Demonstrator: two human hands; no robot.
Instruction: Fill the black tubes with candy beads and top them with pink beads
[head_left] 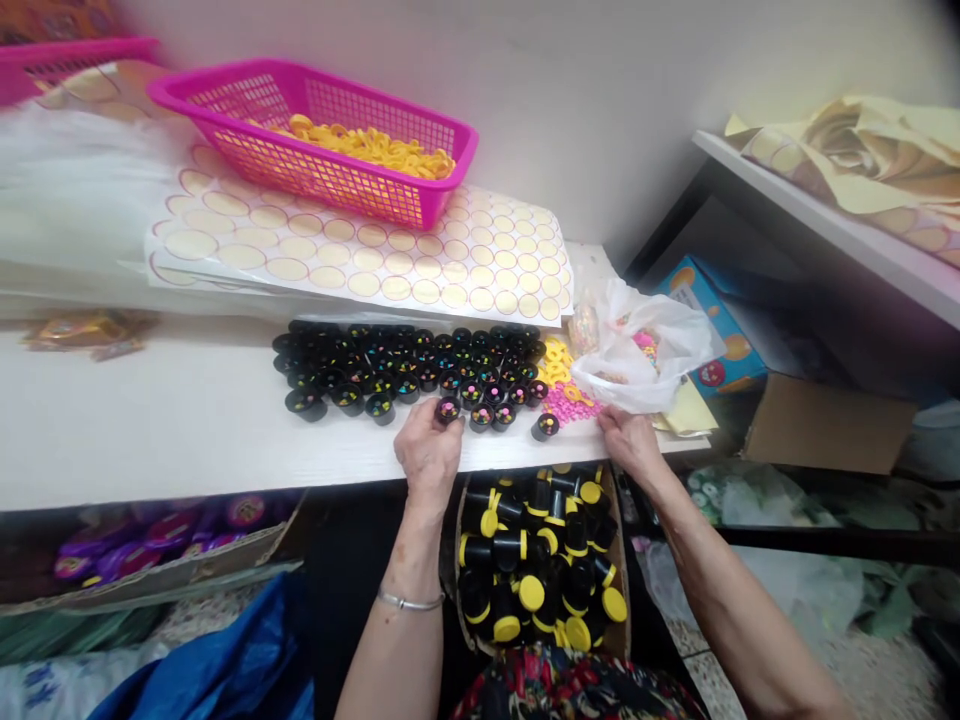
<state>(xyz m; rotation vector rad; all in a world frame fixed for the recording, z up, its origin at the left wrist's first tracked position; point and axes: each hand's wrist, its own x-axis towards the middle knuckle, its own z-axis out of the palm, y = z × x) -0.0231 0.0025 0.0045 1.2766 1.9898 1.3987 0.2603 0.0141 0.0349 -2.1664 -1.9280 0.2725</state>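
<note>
My left hand [427, 452] is closed round a small black cup [448, 410] at the front of a block of similar cups. Bright bits show inside the cups, and some near the front have a pink piece on top. One more black cup [546, 427] stands apart to the right. My right hand [628, 440] has its fingers pressed together at the right edge of a pile of pink beads [568, 402]; whatever is between the fingertips is too small to make out. Yellow plastic loops [556, 360] lie just behind the beads.
Behind the cups, a pink basket [247, 150] of yellow loops rests on sheets of round stickers [360, 260]. A white plastic bag [675, 335] sits right of the beads. Below the table edge is a box of black, yellow-lidded containers [532, 593]. A shelf [825, 210] juts in at right.
</note>
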